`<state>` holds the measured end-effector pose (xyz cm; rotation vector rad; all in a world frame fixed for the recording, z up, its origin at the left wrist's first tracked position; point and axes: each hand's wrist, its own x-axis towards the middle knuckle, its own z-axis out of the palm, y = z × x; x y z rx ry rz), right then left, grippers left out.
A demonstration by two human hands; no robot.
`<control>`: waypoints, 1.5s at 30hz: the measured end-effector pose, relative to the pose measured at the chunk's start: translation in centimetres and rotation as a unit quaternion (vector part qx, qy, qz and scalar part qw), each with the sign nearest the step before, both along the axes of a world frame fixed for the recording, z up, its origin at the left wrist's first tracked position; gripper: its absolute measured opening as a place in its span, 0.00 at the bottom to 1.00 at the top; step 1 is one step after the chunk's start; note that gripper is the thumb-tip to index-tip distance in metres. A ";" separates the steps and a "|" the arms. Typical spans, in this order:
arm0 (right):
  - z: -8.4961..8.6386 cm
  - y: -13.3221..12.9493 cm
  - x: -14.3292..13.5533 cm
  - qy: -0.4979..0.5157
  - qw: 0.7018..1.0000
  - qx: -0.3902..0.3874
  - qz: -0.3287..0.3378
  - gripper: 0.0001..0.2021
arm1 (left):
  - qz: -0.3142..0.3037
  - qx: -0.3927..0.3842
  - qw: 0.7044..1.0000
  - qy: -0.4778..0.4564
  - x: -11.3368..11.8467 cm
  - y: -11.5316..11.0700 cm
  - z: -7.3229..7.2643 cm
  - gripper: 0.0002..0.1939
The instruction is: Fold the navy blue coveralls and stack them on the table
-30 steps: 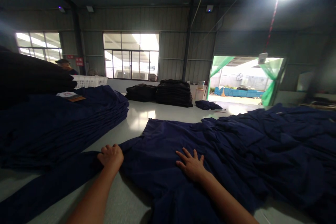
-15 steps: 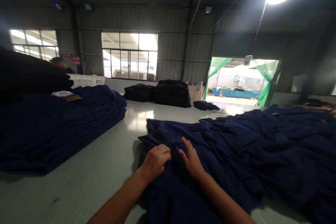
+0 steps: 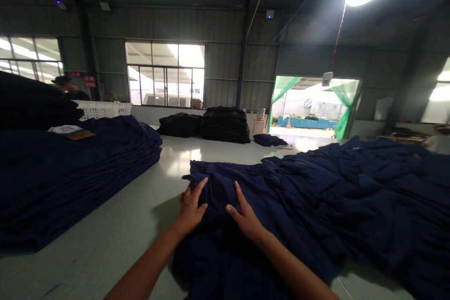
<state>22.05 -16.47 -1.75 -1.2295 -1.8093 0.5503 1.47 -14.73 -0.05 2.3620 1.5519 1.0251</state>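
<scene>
A dark navy garment point(image 3: 218, 239) lies spread and wrinkled on the pale table point(image 3: 116, 239) in front of me. My left hand point(image 3: 191, 208) rests at its left edge, fingers spread, with some fingertips partly hidden by the hand itself. On the same cloth, to the right, lies my right hand point(image 3: 246, 215), its thumb and forefinger apart. Between the two hands the fabric bulges in soft folds. Rightward, the garment runs into a large rumpled heap of navy cloth point(image 3: 372, 197).
A tall folded navy stack point(image 3: 105, 164) stands at left, with a white and orange tag point(image 3: 72, 131) on it. Black folded piles point(image 3: 225, 124) and a small navy bundle point(image 3: 270, 140) sit at the far side. Behind are a white basket point(image 3: 105, 109) and a person point(image 3: 66, 86).
My left hand has gone from closed on the cloth to spread at the garment's left edge. My right hand has shifted slightly left. The view has turned a little to the right.
</scene>
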 end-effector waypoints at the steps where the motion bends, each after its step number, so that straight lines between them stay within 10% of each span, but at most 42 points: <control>1: 0.3 0.1 0.1 0.039 0.999 -0.010 -0.023 0.38 | -0.046 0.009 0.999 0.027 0.6 -0.8 0.6 0.33; 7: 3.3 1.1 2.9 0.191 0.975 -0.075 -0.091 0.36 | -0.327 -0.052 0.939 0.099 2.5 -3.0 1.6 0.20; 13: 5.9 -0.5 6.2 -0.013 0.974 -0.224 0.014 0.37 | -0.116 0.011 0.991 0.070 1.4 -2.1 0.6 0.17; 18: 6.6 -2.9 5.4 -0.355 0.891 -0.284 0.000 0.44 | -0.059 0.006 0.983 0.174 -0.2 -1.2 0.6 0.19; 25: 8.4 -3.0 4.4 -0.374 0.905 0.065 -0.193 0.32 | 0.258 -0.041 0.956 0.130 -5.8 0.8 3.0 0.17; 30: 7.2 -2.4 5.0 -0.356 0.926 -0.093 -0.085 0.35 | 0.258 -0.150 0.947 0.116 -8.4 1.2 3.5 0.12; 34: 4.8 -1.6 5.4 -0.378 0.893 -0.232 -0.072 0.50 | 0.187 -0.087 0.972 0.109 -7.0 1.1 3.0 0.16; 37: 5.0 -1.6 5.0 -0.385 0.900 -0.111 -0.173 0.32 | 0.066 -0.064 0.986 0.137 -5.6 1.0 2.5 0.19; 40: 7.3 -2.6 4.3 -0.394 0.880 0.043 -0.263 0.29 | 0.127 -0.156 0.959 0.200 -5.5 0.9 2.5 0.15; 45: 9.4 -4.1 4.4 -0.400 0.880 -0.254 0.024 0.12 | 0.239 -0.177 0.926 0.234 -6.2 0.9 2.9 0.12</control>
